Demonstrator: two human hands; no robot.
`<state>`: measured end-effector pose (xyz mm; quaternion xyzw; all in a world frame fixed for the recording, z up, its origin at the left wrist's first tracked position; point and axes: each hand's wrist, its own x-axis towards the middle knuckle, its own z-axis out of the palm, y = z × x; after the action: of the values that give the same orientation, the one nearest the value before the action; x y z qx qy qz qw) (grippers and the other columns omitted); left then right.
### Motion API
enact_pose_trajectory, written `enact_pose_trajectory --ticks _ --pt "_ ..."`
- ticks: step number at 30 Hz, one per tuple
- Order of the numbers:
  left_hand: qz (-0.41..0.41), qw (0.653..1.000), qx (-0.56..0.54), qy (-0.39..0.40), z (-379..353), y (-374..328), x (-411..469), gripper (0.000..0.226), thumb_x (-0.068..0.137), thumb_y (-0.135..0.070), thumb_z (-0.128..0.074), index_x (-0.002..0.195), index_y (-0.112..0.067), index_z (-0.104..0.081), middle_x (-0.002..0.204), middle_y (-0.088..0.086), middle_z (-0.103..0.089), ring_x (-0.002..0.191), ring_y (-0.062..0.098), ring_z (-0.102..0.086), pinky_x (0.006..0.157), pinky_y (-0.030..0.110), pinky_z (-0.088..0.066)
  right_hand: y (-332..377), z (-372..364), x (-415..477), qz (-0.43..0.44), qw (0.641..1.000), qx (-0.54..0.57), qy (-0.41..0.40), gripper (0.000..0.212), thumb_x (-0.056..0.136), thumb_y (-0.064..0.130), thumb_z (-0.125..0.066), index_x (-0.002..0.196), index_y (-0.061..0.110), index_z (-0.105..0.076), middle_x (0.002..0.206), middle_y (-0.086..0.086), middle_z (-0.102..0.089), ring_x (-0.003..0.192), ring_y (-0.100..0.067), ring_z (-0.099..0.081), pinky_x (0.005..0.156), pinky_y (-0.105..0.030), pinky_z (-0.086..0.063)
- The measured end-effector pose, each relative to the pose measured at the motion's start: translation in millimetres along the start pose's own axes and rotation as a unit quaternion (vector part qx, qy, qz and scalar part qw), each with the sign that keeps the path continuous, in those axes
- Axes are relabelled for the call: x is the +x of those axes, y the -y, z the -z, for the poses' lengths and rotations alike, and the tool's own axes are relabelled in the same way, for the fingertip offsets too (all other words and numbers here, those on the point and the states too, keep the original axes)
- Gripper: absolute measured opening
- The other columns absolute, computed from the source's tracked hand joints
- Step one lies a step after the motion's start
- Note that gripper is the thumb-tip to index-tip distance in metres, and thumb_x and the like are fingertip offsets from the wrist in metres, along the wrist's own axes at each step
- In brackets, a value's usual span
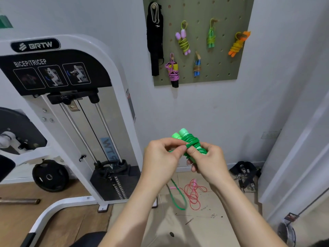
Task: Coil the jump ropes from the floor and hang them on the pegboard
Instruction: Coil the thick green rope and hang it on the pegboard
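Note:
A green jump rope (191,142) with pale green handles is wound into a bundle at chest height. My right hand (208,161) grips the bundle from the right. My left hand (162,157) pinches a strand of it from the left. A loose loop of the same green rope (176,196) hangs down to the floor. A red jump rope (193,193) with pink handles lies tangled on the floor below my hands. The olive pegboard (224,56) on the wall above holds several coiled ropes on pegs.
A white bicep/tricep weight machine (74,122) stands at left with its weight stack (114,184). A black weight plate (50,178) leans by the wall. Black straps (154,38) hang at the pegboard's left. Black gear (246,172) lies in the right corner.

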<state>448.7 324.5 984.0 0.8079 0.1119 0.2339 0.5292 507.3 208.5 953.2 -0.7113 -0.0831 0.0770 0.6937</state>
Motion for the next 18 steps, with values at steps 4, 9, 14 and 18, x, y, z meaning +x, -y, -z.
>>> enact_pose_trajectory --ticks 4,9,14,18 --pt "0.044 0.996 -0.076 0.002 -2.3 -4.7 3.4 0.011 0.08 -0.009 -0.075 0.076 -0.019 -0.074 0.062 -0.004 -0.07 0.062 0.007 -0.065 0.069 0.025 -0.053 3.6 -3.4 -3.2 -0.012 0.997 0.07 -0.011 0.011 0.09 0.017 -0.066 0.087 0.007 -0.067 0.055 -0.009 -0.058 0.037 -0.012 -0.045 0.036 -0.019 -0.034" --pt "0.054 0.996 -0.064 0.016 0.4 3.0 1.4 0.013 0.078 -0.024 -0.078 0.076 -0.016 -0.069 0.055 -0.004 -0.059 0.055 0.008 -0.05 0.059 0.022 -0.041 7.7 2.2 -9.2 -0.002 0.998 0.068 0.016 0.009 0.09 0.012 -0.066 0.089 0.004 -0.066 0.059 -0.011 -0.057 0.036 -0.011 -0.045 0.037 -0.016 -0.033" --pt "-0.126 0.99 0.049 -0.032 2.4 10.8 -6.5 0.007 0.084 -0.023 -0.073 0.079 -0.022 -0.068 0.07 -0.01 -0.067 0.064 0.004 -0.058 0.062 0.023 -0.047 13.1 6.3 -11.7 -0.02 0.997 0.056 0.05 0.015 0.092 0.016 -0.063 0.094 0.001 -0.065 0.057 -0.01 -0.059 0.036 -0.012 -0.046 0.037 -0.018 -0.033" --pt "-0.293 0.939 0.165 -0.065 10.7 25.8 -10.0 0.019 0.092 -0.029 -0.058 0.109 -0.026 -0.065 0.086 -0.006 -0.069 0.072 0.012 -0.063 0.064 0.031 -0.05 22.5 11.8 -11.9 -0.053 0.989 0.077 0.117 0.02 0.093 0.023 -0.06 0.094 0.004 -0.065 0.058 -0.011 -0.06 0.038 -0.014 -0.046 0.037 -0.019 -0.032"
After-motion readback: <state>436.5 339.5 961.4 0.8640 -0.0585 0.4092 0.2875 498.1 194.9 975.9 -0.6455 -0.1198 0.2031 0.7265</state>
